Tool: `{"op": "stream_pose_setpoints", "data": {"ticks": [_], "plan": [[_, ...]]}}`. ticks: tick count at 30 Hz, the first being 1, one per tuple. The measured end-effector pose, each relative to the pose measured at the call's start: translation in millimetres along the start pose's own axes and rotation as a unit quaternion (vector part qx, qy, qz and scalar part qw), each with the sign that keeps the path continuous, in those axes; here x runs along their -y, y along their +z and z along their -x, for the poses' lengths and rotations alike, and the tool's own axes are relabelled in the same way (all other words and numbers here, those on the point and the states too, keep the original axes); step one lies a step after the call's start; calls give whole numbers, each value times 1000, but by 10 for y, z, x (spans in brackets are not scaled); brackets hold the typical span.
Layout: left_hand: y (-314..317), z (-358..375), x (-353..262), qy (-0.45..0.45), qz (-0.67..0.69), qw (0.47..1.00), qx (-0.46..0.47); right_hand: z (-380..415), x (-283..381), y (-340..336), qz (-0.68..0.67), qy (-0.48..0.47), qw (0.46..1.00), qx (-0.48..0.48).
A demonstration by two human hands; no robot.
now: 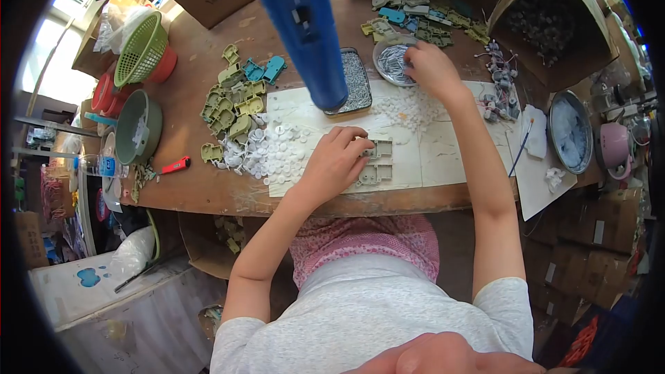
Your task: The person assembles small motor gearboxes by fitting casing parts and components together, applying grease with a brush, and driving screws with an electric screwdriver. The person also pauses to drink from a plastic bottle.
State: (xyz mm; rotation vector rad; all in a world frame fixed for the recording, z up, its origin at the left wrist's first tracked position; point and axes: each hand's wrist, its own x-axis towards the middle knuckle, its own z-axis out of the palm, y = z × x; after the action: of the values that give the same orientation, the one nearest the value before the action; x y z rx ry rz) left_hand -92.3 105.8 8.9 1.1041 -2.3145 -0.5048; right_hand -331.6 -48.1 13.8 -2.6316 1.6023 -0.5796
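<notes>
My left hand [336,165] lies over the left side of some small beige plastic housings [377,172], its fingers bent against them. They rest near the table's front edge, their cavities facing up. My right hand [431,69] reaches to a round bowl [382,75] of metal pins [394,60]. Its fingertips are drawn together at the bowl's right rim; what they hold, if anything, is hidden. Left of my left hand spread many white round caps [282,150]. Small white parts [409,111] lie in a heap below the bowl.
A blue tool [298,28] hangs over the table before a tray of tiny screws [356,79]. Beige housings [232,107] are piled on the left, near a red cutter [175,165]. Right are motor-like parts [500,79], a thin brush [521,147] and a metal basin [570,131].
</notes>
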Motion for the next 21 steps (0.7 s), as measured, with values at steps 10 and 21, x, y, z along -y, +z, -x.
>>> {"op": "stream_pose_setpoints", "data": {"ticks": [10,21], "plan": [[215,-1383,310,-7,-116,990,-76,35,-92,131,-45,61,997,-23],[356,-1759,611,67,-229,970,-53,113,28,83,-34,73,994,-69]]}}
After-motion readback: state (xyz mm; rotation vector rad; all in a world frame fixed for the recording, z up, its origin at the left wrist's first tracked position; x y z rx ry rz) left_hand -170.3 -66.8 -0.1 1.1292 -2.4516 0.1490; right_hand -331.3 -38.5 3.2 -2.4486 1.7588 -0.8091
